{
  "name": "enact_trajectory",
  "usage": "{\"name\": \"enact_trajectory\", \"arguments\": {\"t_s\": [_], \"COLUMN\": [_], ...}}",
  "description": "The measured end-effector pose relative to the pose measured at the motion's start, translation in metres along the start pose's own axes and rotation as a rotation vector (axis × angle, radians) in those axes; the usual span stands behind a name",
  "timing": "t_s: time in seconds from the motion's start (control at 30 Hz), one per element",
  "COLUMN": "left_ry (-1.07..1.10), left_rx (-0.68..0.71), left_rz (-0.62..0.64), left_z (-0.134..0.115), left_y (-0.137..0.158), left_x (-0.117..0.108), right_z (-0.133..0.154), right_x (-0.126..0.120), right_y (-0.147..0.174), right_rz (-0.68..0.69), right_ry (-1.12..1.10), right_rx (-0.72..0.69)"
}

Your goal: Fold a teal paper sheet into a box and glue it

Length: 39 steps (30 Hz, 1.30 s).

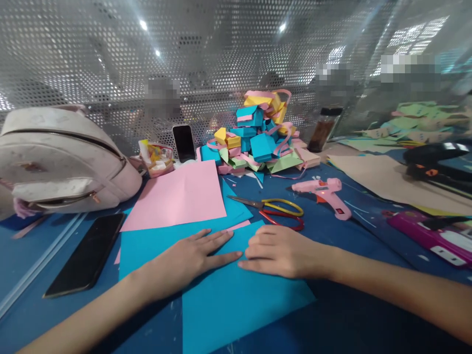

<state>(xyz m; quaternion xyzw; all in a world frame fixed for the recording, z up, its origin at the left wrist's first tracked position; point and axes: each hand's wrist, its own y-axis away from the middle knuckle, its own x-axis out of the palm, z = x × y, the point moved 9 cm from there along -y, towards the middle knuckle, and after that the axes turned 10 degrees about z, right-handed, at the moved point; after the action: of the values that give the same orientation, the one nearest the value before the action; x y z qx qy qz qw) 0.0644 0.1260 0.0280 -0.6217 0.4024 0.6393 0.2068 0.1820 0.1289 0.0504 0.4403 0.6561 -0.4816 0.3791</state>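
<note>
My left hand (201, 253) lies flat with fingers stretched over sheets of blue paper (221, 314). My right hand (282, 251) rests on the same paper with its fingers curled under and the thumb pointing left, close to the left fingertips. Nothing shows between its fingers. A sheet of pink paper (180, 196) overlaps the blue sheets at the back left. Just beyond my right hand lie scissors (265, 204), one handle loop yellow and the other red. A pink glue gun (324, 191) lies on its side to their right, its cord running toward the right.
A black phone (88, 255) and a white backpack (70, 157) are on the left. Behind stand another phone (183, 142), a heap of folded paper boxes (261, 137) and a dark bottle (324, 130). A purple power strip (427, 236) and black stapler-like tool (438, 167) are on the right.
</note>
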Motion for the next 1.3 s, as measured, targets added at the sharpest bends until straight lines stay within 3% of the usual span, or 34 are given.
{"name": "enact_trajectory", "arguments": {"t_s": [0.33,0.57,1.3], "left_ry": [-0.052,-0.043,-0.06], "left_rx": [-0.012,-0.003,-0.019], "left_rz": [0.001,-0.025,-0.005], "left_z": [-0.001,0.0,-0.004], "left_y": [0.004,0.004,0.005], "left_x": [0.003,0.004,0.003], "right_z": [0.047,0.054,0.085], "right_x": [-0.003,-0.004,0.005], "right_y": [-0.011,-0.016,-0.089], "right_rz": [0.161,0.201,0.054], "right_ry": [-0.279,-0.305,-0.26], "right_rx": [-0.133,-0.139,-0.245]}}
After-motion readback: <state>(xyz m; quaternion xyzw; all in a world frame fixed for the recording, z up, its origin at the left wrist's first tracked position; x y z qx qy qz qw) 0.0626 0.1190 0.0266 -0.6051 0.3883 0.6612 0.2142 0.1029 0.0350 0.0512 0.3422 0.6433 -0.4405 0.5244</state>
